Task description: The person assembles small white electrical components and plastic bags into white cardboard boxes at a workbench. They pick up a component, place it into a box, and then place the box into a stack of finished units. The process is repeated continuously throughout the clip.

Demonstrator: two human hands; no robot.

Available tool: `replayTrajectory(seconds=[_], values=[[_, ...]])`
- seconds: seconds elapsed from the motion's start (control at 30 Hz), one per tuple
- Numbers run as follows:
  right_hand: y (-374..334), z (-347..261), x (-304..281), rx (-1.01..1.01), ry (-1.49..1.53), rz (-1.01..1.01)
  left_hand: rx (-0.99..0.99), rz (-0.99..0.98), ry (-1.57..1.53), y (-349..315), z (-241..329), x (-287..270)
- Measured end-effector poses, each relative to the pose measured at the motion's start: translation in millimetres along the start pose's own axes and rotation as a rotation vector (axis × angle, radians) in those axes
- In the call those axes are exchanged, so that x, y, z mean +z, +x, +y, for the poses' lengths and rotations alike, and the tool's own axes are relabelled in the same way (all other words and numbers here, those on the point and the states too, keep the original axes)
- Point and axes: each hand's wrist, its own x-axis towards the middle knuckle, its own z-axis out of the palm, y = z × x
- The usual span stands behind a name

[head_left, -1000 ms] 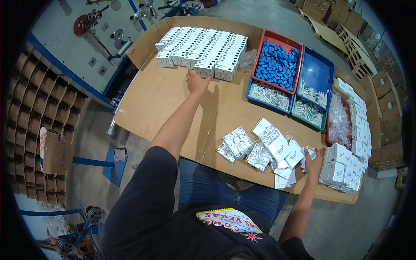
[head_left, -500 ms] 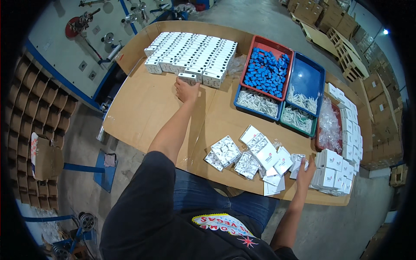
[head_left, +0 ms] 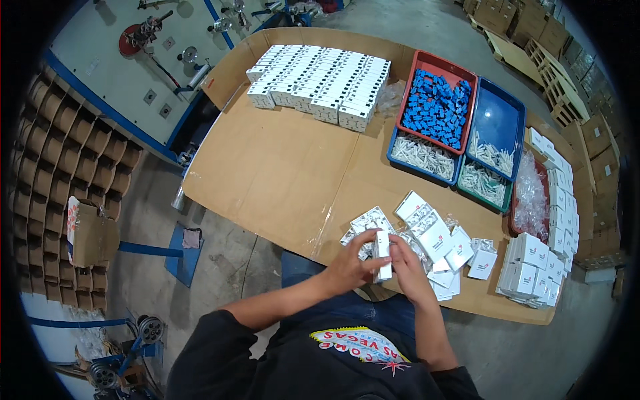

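Observation:
A small white box [head_left: 383,256] stands on end between my two hands, in front of my body at the near edge of the table. My left hand [head_left: 352,267] grips it from the left, and the fingers of my right hand [head_left: 409,269] close on its right side. Just beyond lie loose white leaflets and clear packets of small white parts [head_left: 435,241], partly hidden by my hands. Many more white boxes [head_left: 320,80] stand in tight rows at the far left of the table.
Toward the far right are a red tray [head_left: 405,123] of blue parts, blue trays [head_left: 517,120] and a green tray [head_left: 508,201] with white sticks. A red bin [head_left: 543,175] holds clear plastic bags. Stacked white packs [head_left: 533,252] line the right side. Cardboard walls [head_left: 267,37] edge the table.
My left hand has come back from the box rows with a white box. My right hand has left the packets at the right and moved left to meet it.

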Motion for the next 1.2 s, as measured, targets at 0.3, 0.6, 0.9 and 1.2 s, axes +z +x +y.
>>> replayTrajectory(seconds=[0.3,0.6,0.9,1.2], values=[[-14.1,9.1,12.2,0.153,0.205,0.048,-0.065,-0.149,0.145,-11.3,20.4,-19.9],[-28.2,11.8,3.0,-0.030,0.459,0.074,-1.045,0.161,-0.818,-15.8,51.7,1.1],[-29.4,19.1,28.9,-0.543,-0.605,0.006,-1.383,0.073,-1.535,4.9,61.6,-13.1],[-29.0,44.9,18.7,-0.710,-0.647,0.033,-1.240,0.209,-1.542,-6.8,70.6,12.4]])
